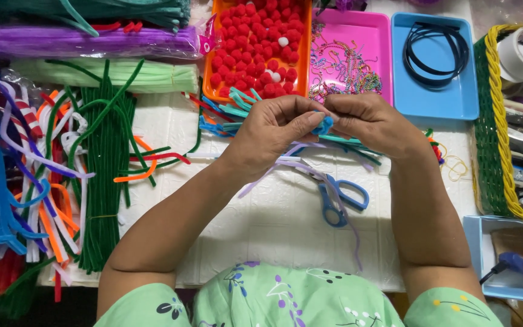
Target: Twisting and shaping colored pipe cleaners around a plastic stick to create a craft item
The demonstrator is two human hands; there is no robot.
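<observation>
Green floral sleeves (286, 300) fill the bottom edge, closest to the viewer, with two bare forearms reaching forward from them over a white table (273, 224). Along the left side of the table lies a large heap of pipe cleaners (62, 169) in green, orange, white, blue and purple, with bagged bundles of purple and pale green ones behind it. On the right stands a woven basket (494, 151) in green and yellow, holding a roll of tape and tools. At the far edge sit three trays side by side: an orange tray (208, 79) full of red pompoms, a pink tray (382, 54) with thin coloured chains, and a blue tray (437, 103) with black hairbands. Near the middle of the table, just in front of the hands, lie blue scissors (340, 200) with a lilac pipe cleaner across them. The left hand (273, 130) and the right hand (370, 121) meet above the table, in front of the trays. Both pinch a small blue pipe cleaner piece (322, 125) between fingertips and thumbs; it is held between the two hands, mostly hidden by the fingers.
</observation>
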